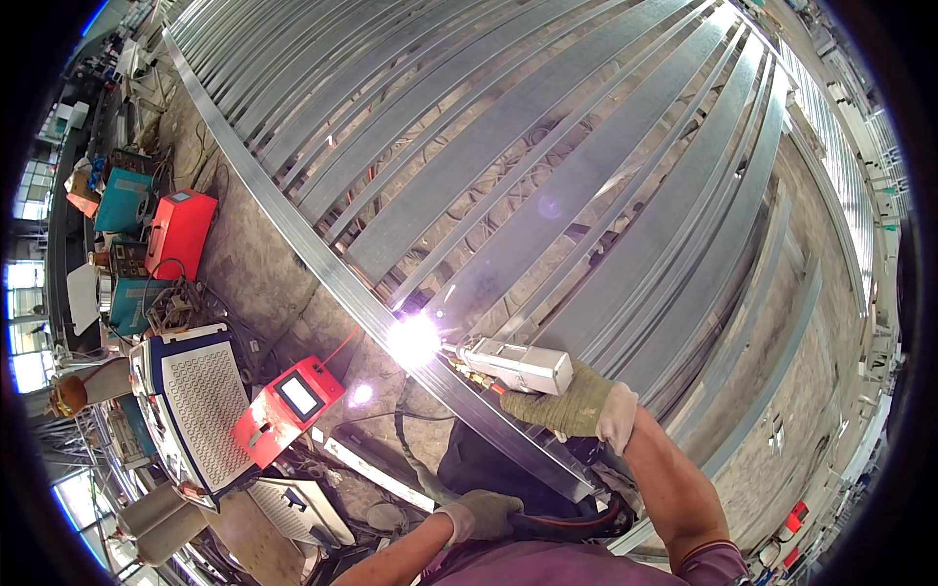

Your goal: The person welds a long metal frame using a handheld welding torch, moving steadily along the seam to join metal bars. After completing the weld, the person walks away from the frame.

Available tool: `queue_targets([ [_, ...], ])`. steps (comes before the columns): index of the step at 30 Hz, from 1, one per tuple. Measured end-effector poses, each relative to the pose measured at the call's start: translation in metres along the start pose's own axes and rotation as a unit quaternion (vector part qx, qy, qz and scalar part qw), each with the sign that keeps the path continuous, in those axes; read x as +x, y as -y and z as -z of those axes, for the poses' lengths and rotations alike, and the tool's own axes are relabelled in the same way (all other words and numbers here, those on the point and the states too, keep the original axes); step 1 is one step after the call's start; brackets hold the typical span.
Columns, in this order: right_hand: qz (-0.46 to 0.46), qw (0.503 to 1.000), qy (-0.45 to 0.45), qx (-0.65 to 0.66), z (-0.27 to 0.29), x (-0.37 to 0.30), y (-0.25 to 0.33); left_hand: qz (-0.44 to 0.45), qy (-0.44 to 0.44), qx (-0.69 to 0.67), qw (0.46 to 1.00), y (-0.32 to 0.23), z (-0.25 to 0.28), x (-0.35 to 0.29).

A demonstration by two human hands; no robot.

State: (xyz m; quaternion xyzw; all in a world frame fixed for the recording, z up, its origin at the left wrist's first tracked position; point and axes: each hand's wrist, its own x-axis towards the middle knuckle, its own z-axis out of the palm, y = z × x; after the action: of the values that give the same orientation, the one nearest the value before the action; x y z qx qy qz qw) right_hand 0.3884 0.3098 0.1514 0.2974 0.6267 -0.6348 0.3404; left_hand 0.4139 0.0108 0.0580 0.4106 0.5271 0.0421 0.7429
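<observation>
Head view: two gloved hands, one torch (523, 365), one flare. Right hand (567, 402), near and right of centre, has fingers wrapped round the torch, closed up, no gap seen; individual fingertips hidden. Torch is one silver boxy unit, nozzle pointing left at the flare (414, 339), which sits on one long rail (327, 266) by the slat ends; exact contact lost in the glare. Left hand (484, 514), near edge, is curled closed around one black hose (562, 526); finger detail partly hidden. Rail runs from far left to near right; slats (596, 195) fan out from it to the far right, well over a dozen, too many for an exact count. Cables lie under the slats, count unclear. Left side: two red boxes (184, 234), one farther, one nearer with one screen (299, 393); two teal boxes (125, 200); one perforated cabinet (207, 410) just beside the nearer red box.
</observation>
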Motion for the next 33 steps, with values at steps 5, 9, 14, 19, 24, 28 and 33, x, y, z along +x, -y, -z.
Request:
queue_targets([
  [5,0.014,1.000,-0.001,-0.021,0.000,0.001,-0.006,-0.007,-0.008,-0.003,1.000,-0.001,-0.002,0.000],
  [9,0.050,0.998,-0.017,-0.041,-0.003,0.005,-0.014,-0.019,-0.024,-0.002,1.000,0.001,-0.004,-0.001],
  [14,0.029,0.999,-0.009,-0.024,-0.001,0.002,-0.007,-0.017,-0.012,0.001,1.000,0.004,-0.005,0.003],
  [19,0.052,0.998,-0.019,-0.012,-0.002,0.005,-0.019,-0.017,-0.013,-0.003,1.000,0.002,-0.002,0.002],
  [24,0.040,0.999,-0.012,-0.028,0.000,0.004,-0.017,-0.020,-0.015,-0.004,1.000,0.002,-0.003,0.003],
  [28,0.012,1.000,0.005,0.008,0.001,0.001,-0.013,-0.012,0.003,0.000,1.000,0.000,-0.002,0.004],
  [33,0.000,1.000,-0.001,0.019,0.000,0.004,-0.019,-0.001,0.028,0.004,1.000,-0.008,0.007,0.001],
])
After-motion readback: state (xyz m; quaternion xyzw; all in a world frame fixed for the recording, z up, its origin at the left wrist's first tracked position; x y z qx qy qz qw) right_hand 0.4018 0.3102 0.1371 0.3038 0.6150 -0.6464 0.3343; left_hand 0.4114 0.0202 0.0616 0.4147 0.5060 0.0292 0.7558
